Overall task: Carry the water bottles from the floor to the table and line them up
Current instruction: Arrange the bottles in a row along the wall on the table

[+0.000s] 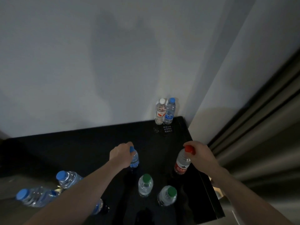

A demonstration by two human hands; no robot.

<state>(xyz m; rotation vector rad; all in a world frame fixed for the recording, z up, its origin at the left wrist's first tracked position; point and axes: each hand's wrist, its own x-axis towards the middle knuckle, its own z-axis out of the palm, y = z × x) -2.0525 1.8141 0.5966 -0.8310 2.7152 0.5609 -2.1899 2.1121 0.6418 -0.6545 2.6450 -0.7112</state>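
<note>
Nearest the table's (81,143) front edge stand two green-capped bottles (145,185); three blue-capped ones (69,178) remain beyond its left edge. Mid-table, the left hand (121,153) grips a blue-capped bottle (134,159) and the right hand (200,154) a red-capped bottle (182,161), both by their necks. Two bottles (164,113) stand at the far right corner; full, smooth and squashy, they probably carry best by the rigid neck.

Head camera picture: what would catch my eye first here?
Two bare arms reach over a black table: the left hand grips a blue-capped bottle, the right hand a red-capped bottle. Nearer stand two green-capped bottles; two more wait in the far corner.
</note>
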